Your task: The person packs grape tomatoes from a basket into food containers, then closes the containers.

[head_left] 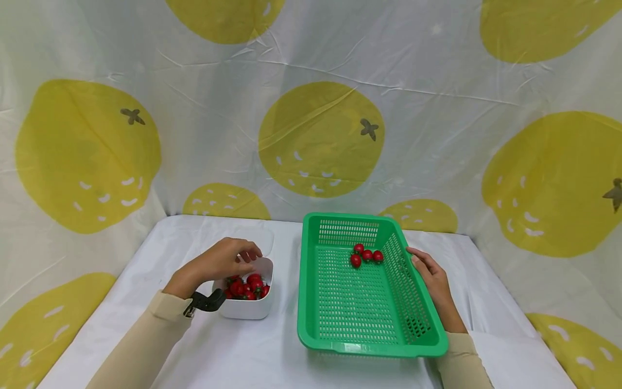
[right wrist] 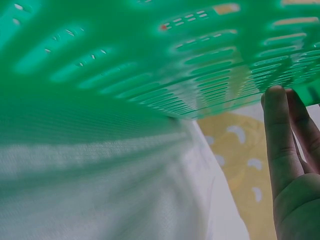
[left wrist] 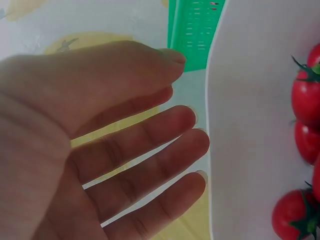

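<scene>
My left hand (head_left: 225, 265) hovers over the near side of a white square container (head_left: 243, 309), fingers loosely bent and holding nothing. Inside the container lie several small red tomatoes (head_left: 250, 286) with green stems. The left wrist view shows the spread fingers (left wrist: 150, 155) beside the container wall, with tomatoes (left wrist: 295, 212) to the right. My right hand (head_left: 434, 278) touches the right rim of a green slotted basket (head_left: 374, 348) from outside. Its fingers (right wrist: 280, 135) look straight in the right wrist view. Several tomatoes (head_left: 366, 255) lie in the basket's far part.
A pale translucent lid (head_left: 255, 236) lies behind the container. White cloth covers the table (head_left: 194, 351). A curtain (head_left: 427, 162) printed with big yellow fruit rises behind and at both sides.
</scene>
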{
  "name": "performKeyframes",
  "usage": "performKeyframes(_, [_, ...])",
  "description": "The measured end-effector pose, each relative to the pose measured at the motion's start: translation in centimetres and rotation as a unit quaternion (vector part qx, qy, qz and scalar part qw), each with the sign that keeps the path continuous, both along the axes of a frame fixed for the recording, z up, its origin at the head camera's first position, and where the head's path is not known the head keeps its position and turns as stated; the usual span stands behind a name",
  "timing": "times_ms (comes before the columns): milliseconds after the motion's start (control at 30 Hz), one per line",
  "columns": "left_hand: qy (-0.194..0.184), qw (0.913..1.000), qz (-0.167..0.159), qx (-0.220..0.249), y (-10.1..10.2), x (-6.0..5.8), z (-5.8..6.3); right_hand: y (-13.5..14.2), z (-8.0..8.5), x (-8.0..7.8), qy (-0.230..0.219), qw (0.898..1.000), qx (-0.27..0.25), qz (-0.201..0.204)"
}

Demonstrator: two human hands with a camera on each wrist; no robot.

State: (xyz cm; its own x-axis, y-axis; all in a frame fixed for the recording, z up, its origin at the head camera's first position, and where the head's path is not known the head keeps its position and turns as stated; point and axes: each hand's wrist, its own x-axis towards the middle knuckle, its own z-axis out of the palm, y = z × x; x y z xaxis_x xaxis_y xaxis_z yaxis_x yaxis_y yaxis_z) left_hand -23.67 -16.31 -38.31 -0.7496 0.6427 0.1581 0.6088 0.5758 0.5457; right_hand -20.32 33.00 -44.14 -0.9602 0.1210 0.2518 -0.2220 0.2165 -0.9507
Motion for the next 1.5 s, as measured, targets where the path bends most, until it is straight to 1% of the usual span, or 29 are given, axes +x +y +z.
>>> performKeyframes(100, [0.002,1.0,-0.003,-0.003,0.8,-0.2,0.6,0.0,0.0,-0.1,0.008,1.0,0.005,0.0])
performKeyframes(200, [0.003,1.0,-0.008,-0.002,1.5,-0.4,1.4,0.0,0.0,-0.1,0.005,1.0,0.009,-0.001])
performKeyframes(300, [0.015,0.9996,-0.022,-0.004,2.3,-0.7,2.2,0.0,0.1,0.0,-0.003,1.0,0.007,0.0])
performKeyframes(367, [0.03,0.999,-0.032,-0.008,2.9,-0.9,2.7,0.0,0.2,0.0,-0.01,1.0,0.004,0.002])
performKeyframes(467, [0.042,0.9982,-0.042,-0.012,4.0,-1.2,3.6,0.1,0.1,0.0,-0.011,1.0,0.002,0.004])
performKeyframes(567, [0.04,0.9981,-0.045,-0.016,5.2,-1.4,4.4,0.2,0.0,-0.1,-0.008,1.0,0.001,0.004])
performKeyframes(700, [0.033,0.9976,-0.058,-0.018,6.8,-2.3,5.0,0.2,-0.1,-0.2,-0.003,1.0,0.003,0.003])
performKeyframes(867, [0.039,0.9955,-0.084,-0.018,8.7,-3.6,5.4,0.1,-0.1,-0.1,-0.001,1.0,0.009,0.003])
performKeyframes(1033, [0.042,0.9933,-0.107,-0.01,10.7,-4.7,5.7,0.1,0.0,-0.1,-0.005,1.0,0.008,-0.002])
performKeyframes(1300, [0.037,0.9928,-0.112,-0.016,14.0,-6.2,6.0,0.2,0.1,-0.1,-0.01,1.0,-0.003,0.005])
performKeyframes(1500, [0.011,0.993,-0.117,-0.01,16.4,-7.2,5.7,0.2,-0.1,-0.1,-0.016,1.0,0.0,0.005])
